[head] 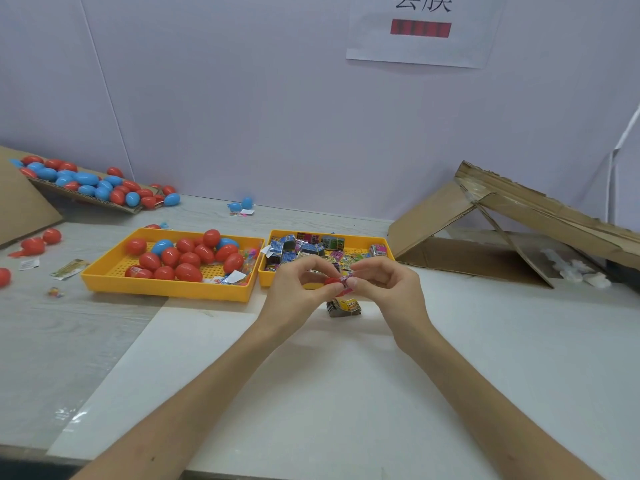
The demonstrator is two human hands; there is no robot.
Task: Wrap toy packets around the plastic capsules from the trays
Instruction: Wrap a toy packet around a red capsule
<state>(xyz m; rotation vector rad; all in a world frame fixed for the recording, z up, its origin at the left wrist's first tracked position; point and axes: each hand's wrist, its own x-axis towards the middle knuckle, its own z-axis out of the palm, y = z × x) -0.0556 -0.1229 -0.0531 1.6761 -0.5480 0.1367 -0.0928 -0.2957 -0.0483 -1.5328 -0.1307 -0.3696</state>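
My left hand [298,289] grips a red plastic capsule [331,281] above the white mat. My right hand [388,285] pinches a pink toy packet [346,279] against that capsule. Most of the capsule is hidden by my fingers. A yellow tray [166,289] at the left holds several red and blue capsules [187,258]. A second yellow tray [389,252] just behind my hands holds several printed toy packets [304,249]. One folded yellow and black packet [344,307] lies on the mat under my hands.
A cardboard sheet with several red and blue capsules [86,183] lies at the far left. Loose red capsules [41,240] and wrappers [69,268] are scattered left. A collapsed cardboard box [502,230] sits at the right. A lilac wall stands behind.
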